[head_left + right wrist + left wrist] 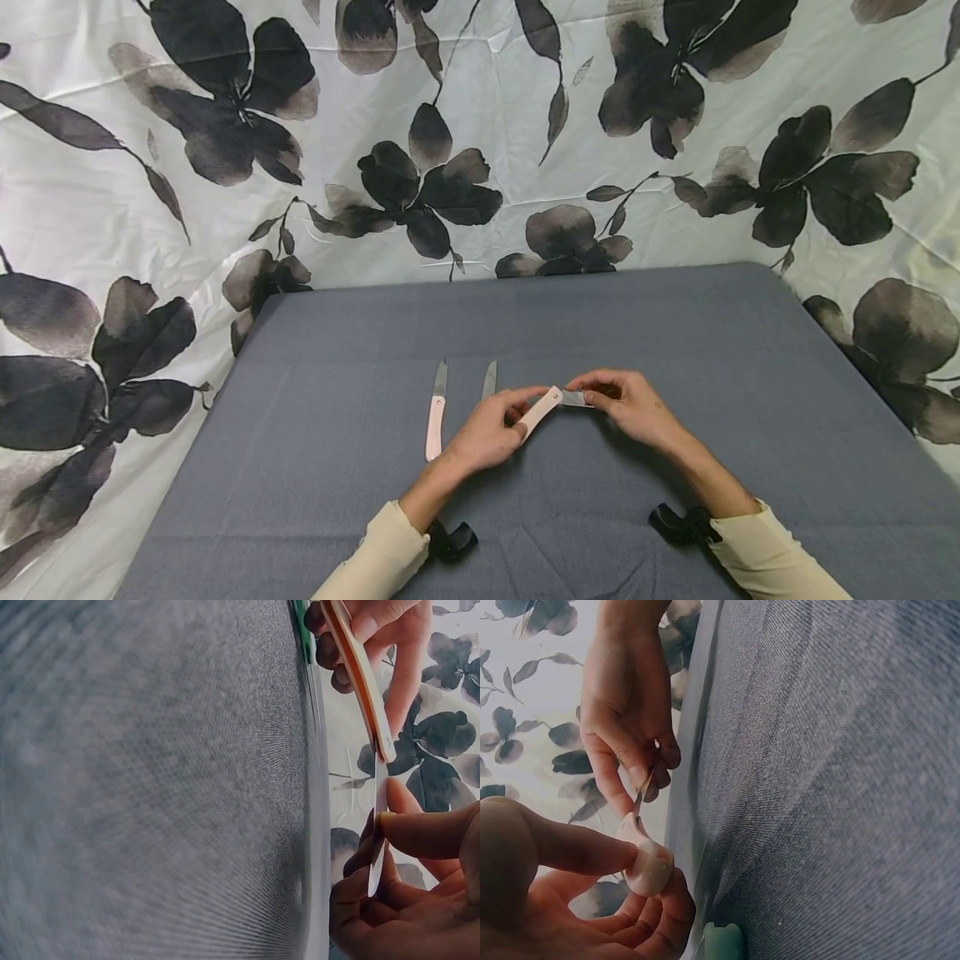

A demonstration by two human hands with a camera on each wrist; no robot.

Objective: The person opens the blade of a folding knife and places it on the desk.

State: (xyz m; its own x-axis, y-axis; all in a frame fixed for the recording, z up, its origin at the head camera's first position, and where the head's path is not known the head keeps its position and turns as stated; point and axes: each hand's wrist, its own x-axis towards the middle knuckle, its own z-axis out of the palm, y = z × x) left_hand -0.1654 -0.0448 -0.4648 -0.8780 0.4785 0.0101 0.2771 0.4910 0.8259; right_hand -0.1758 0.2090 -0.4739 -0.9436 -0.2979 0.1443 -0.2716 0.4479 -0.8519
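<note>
In the head view, my left hand (487, 432) grips the pale pink handle of a folding knife (542, 414) above the grey-covered table. My right hand (636, 408) pinches the metal blade (576, 399) between thumb and fingers. That blade stands out from the handle at an angle, as the head view shows. In the right wrist view the handle's slot (357, 667) has an orange look. Left of my hands lies a pink folding knife (436, 427), blade unfolded. Another unfolded knife (489, 380) lies beside it, its handle hidden by my left hand; a green handle (724, 943) shows in the left wrist view.
The table (360, 333) has a wrinkled grey cloth, and a white floral sheet (517, 192) hangs behind it. Black wrist-worn devices (453, 542) show below both forearms, near the cream sleeves (382, 554).
</note>
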